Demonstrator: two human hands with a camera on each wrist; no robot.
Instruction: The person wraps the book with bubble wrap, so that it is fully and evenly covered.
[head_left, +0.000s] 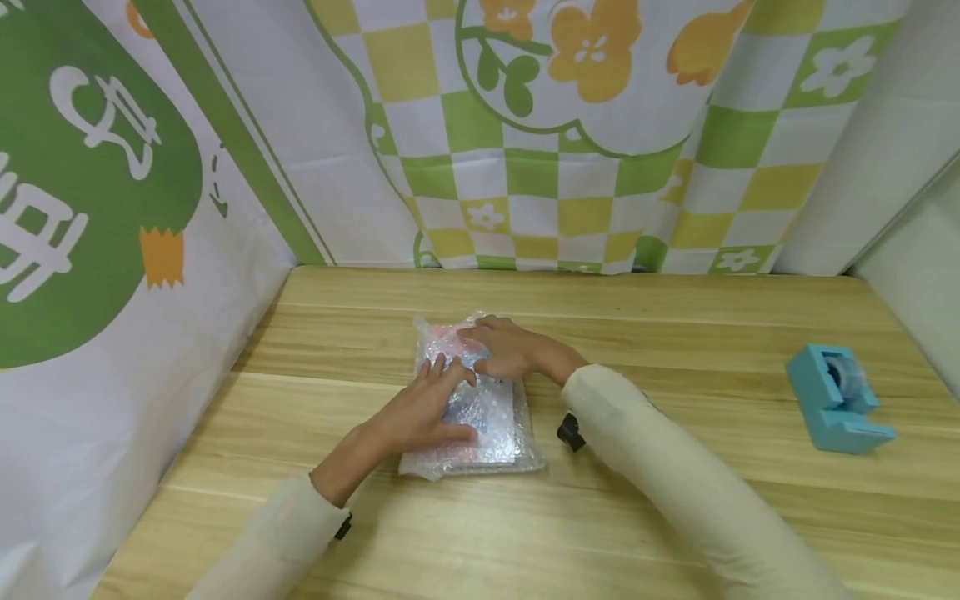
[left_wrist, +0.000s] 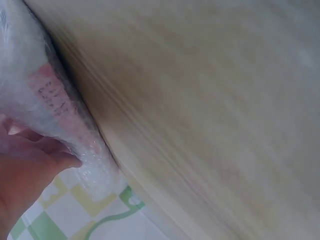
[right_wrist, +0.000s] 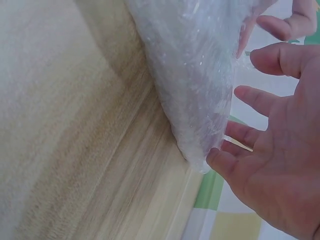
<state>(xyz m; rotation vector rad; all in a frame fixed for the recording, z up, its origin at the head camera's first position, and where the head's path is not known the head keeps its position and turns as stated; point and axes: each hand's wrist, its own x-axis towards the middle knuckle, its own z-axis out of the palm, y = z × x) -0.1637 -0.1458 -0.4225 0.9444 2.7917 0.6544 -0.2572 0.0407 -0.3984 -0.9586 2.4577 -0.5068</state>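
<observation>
A flat package in clear bubble wrap (head_left: 498,425) lies on the wooden table. Through the wrap show pink and blue printed areas, and the left wrist view shows dark writing on a pink part of the wrapped package (left_wrist: 52,97). My left hand (head_left: 420,412) rests on the package's left side, fingers spread and thumb pointing across it. Over its far right part lies my right hand (head_left: 510,346). In the right wrist view, the extended fingers of my right hand (right_wrist: 275,125) are right at the edge of the bubble wrap (right_wrist: 185,75).
A blue tape dispenser (head_left: 836,408) with a roll of clear tape stands at the table's right side. Behind the table (head_left: 675,325) hangs a checked green, yellow and white cloth (head_left: 555,179). A white and green printed sheet (head_left: 217,292) borders the left side.
</observation>
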